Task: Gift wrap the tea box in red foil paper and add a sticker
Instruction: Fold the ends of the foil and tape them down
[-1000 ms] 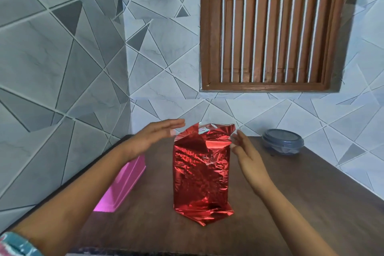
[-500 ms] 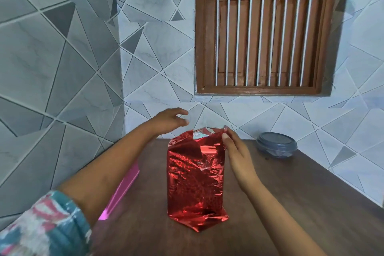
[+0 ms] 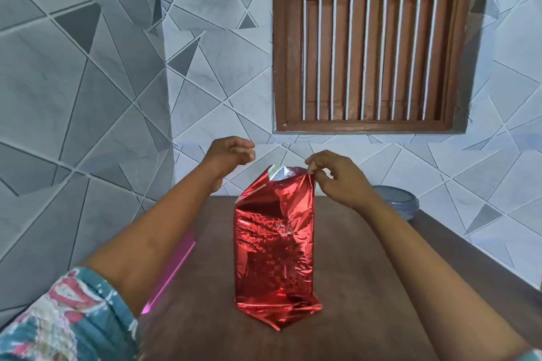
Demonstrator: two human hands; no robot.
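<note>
**Foil paper upright on the table, right hand at its top corner**

We see the red foil paper standing as a tall, upright parcel near the middle of the dark wooden table. The tea box is hidden inside it, so we cannot see the box itself. The bottom of the paper is folded into a point that juts toward us and lies on the table top. The top end is loose and crumpled, with the silver inner side showing at the mouth. A small shiny patch sits on the front face, too small for us to tell what it is.

The right hand pinches the top right corner of the paper between thumb and fingertips. The left hand hovers just above and to the left of the parcel's top, clear of the paper, its fingers loosely curled around nothing. The two hands are apart, one on either side of the top. A floral sleeve covers the left upper arm.

A pink thing lies at the table's left edge, mostly hidden behind the left forearm. A grey-blue lidded tub sits at the far right of the table by the tiled wall. Above it hangs a brown wooden window with white bars.
</note>
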